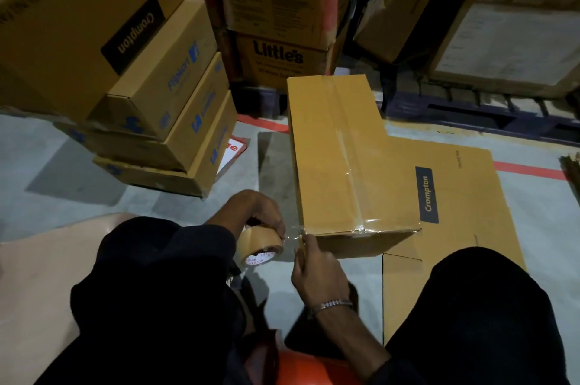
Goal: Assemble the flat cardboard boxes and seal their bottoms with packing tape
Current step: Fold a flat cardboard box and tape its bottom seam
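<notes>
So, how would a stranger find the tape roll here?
Start at the big box lying on the floor mid-scene, taped along its seam. At its near-left corner, the left hand grips the tape roll: the only round thing, tan, with red print inside.

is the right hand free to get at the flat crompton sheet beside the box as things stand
Probably not yet. The right hand pinches the tape strip at the box corner. The flat sheet lies uncovered just to its right, so nothing blocks the path once it lets go.
</notes>
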Demonstrator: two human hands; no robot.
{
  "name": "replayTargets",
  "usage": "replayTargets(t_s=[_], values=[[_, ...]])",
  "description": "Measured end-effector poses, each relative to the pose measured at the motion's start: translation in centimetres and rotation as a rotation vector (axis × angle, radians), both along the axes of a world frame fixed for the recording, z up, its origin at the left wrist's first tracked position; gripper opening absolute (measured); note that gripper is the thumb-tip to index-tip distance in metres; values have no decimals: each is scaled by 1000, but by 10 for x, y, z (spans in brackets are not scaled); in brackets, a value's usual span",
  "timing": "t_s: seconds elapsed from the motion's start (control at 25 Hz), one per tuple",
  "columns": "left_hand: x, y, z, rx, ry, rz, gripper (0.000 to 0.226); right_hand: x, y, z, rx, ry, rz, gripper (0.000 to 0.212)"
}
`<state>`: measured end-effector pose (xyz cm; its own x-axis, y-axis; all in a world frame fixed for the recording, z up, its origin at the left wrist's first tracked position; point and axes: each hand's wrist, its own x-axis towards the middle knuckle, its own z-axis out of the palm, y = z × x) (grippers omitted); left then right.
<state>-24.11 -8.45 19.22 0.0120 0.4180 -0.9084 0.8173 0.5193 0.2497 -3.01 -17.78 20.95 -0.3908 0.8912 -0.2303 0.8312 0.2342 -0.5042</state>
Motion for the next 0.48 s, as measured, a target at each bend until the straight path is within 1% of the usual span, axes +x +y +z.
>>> replayTargets(t_s=[0.32,0.4,0.48], values=[[4,4,-6,4,26,-41,44,-12,2,-16,29,-110,38,57],[5,5,-8,-2,22,-51,45,-15,5,-16,17,-123,38,55],[5,6,-10,-7,13,-51,46,-16,6,-12,10,-137,26,47]])
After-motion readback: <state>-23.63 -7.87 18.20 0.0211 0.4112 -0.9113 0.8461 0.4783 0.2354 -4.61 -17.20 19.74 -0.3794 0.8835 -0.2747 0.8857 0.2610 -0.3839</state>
